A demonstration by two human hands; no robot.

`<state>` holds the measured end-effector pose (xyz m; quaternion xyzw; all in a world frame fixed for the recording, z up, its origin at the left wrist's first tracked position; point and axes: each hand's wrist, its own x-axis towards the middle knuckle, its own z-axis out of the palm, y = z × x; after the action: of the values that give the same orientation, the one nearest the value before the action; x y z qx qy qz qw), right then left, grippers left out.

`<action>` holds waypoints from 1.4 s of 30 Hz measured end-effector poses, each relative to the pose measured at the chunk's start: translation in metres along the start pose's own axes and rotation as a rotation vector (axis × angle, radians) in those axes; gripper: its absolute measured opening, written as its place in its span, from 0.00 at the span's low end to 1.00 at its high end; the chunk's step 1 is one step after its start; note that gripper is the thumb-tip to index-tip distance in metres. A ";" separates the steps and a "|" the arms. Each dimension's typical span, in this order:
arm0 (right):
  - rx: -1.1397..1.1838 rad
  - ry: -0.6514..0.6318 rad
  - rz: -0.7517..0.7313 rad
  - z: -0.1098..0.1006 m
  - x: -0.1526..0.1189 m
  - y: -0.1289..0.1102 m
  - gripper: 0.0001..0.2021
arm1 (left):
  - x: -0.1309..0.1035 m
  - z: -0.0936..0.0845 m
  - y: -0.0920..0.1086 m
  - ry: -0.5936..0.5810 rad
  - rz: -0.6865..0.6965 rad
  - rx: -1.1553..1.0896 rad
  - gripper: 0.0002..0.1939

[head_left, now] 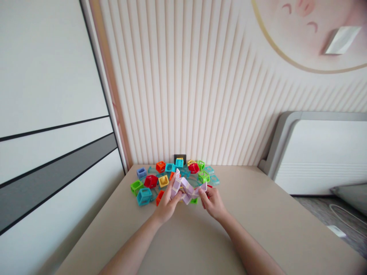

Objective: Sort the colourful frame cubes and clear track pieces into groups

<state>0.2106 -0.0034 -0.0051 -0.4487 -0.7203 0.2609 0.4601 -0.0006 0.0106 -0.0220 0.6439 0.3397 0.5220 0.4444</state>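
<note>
A pale purple jointed toy [187,187], made of angular segments in a zigzag, is held up between both hands over the table. My left hand [167,204] grips its left end, the thumb pressed on the near side. At the toy's right end, my right hand [211,200] pinches the last segment between thumb and fingers. Behind and around the toy lie colourful open cubes, among them a teal cube [144,196], a red cube [150,181], a yellow cube [163,180] and a green cube [203,176]. The hands hide some of them.
Transparent blue pieces [213,179] lie among the cubes on the beige table [183,244]. A small black object [183,156] stands against the ribbed wall [177,84]. White panels rise at the left, and a grey-framed headboard [323,152] is at the right.
</note>
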 end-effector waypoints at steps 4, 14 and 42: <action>-0.061 -0.019 -0.074 0.001 0.000 -0.003 0.26 | 0.000 -0.001 0.005 0.030 0.010 0.025 0.35; 0.007 0.002 -0.074 0.001 -0.002 0.011 0.30 | -0.003 0.000 0.009 -0.021 -0.007 -0.047 0.36; -0.188 -0.016 -0.439 -0.004 -0.006 0.015 0.15 | 0.011 -0.008 0.012 0.191 -0.068 -0.605 0.22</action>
<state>0.2217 -0.0018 -0.0181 -0.3201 -0.8255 0.0898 0.4561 -0.0060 0.0176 -0.0062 0.4186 0.2306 0.6423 0.5992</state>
